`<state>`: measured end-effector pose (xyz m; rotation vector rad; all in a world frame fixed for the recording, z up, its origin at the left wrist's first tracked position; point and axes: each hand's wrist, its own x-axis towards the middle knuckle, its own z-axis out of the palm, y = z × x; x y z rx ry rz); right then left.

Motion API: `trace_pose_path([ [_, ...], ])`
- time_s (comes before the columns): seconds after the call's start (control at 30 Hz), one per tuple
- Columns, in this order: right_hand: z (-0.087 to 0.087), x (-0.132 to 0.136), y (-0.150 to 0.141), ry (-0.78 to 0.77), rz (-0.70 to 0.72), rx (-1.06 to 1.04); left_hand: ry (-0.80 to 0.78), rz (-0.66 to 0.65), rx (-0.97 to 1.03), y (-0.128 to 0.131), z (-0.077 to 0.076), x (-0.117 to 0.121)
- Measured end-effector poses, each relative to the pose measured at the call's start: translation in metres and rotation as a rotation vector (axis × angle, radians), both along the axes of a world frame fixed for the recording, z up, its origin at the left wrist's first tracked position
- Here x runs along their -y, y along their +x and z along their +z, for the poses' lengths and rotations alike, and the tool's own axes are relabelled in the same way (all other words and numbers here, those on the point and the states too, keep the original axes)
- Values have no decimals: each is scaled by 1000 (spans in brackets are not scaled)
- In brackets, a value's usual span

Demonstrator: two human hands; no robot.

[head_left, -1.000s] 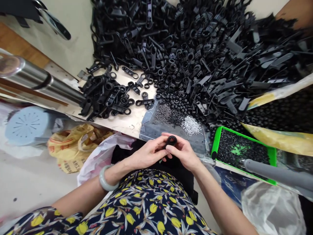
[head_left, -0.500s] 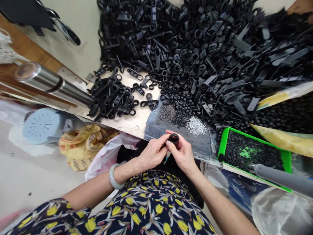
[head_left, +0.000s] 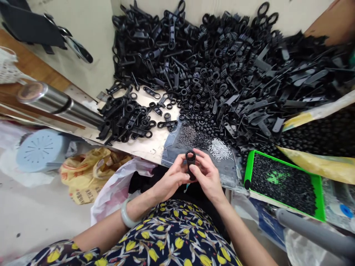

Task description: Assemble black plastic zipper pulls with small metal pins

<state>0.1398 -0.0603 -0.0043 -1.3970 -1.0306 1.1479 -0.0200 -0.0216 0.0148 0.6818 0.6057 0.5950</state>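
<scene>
Both my hands meet just in front of the table edge, pinched round one small black plastic part [head_left: 190,161] with a ring at its top end. My left hand [head_left: 171,179] grips it from the left, a pale bangle on that wrist. My right hand [head_left: 207,175] grips it from the right with its fingers curled. Just beyond my fingers lie a little heap of silver pins [head_left: 219,149] and a heap of dark pins [head_left: 189,133] on a clear sheet.
A huge pile of black plastic parts [head_left: 222,62] covers the table. A smaller cluster of parts [head_left: 124,116] lies at the left. A green tray [head_left: 249,167] of tiny black pieces sits at the right, a grey handle [head_left: 313,231] below it. A steel tube [head_left: 55,103] and bags [head_left: 88,171] are at the left.
The black part has been turned in my fingers from ring-flat to standing upright. Both hands stay together at the table edge; the view has shifted slightly.
</scene>
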Motion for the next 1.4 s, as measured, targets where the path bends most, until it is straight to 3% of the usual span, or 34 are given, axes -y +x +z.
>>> trace_pose_path([
  [0.13, 9, 2, 0, 19, 92, 125, 5, 34, -75, -4, 3, 5],
  [0.27, 16, 7, 8, 61, 166, 320, 354, 41, -455, -17, 14, -15],
  [0.4, 24, 11, 16, -25, 378, 372, 744, -170, -744, -26, 28, -43],
  [0.47, 26, 11, 17, -47, 448, 332, 813, -277, -748, -23, 28, -50],
  [0.57, 26, 11, 16, -97, 489, 242, 790, -326, -707, -15, 23, -47],
  [0.67, 24, 11, 14, -128, 446, 179, 721, -254, -696, -8, 18, -36],
  [0.9, 23, 11, 9, -160, 485, -35, 583, -236, -569, -8, 22, -26],
  [1.13, -8, 27, -5, -123, 382, -205, 509, -312, -429, -15, 18, -33],
  [1.27, -5, 20, -3, -126, 454, -209, 519, -294, -525, -16, 21, -34],
  [1.4, 4, 6, 2, -68, 447, -73, 696, -198, -705, -15, 22, -39],
])
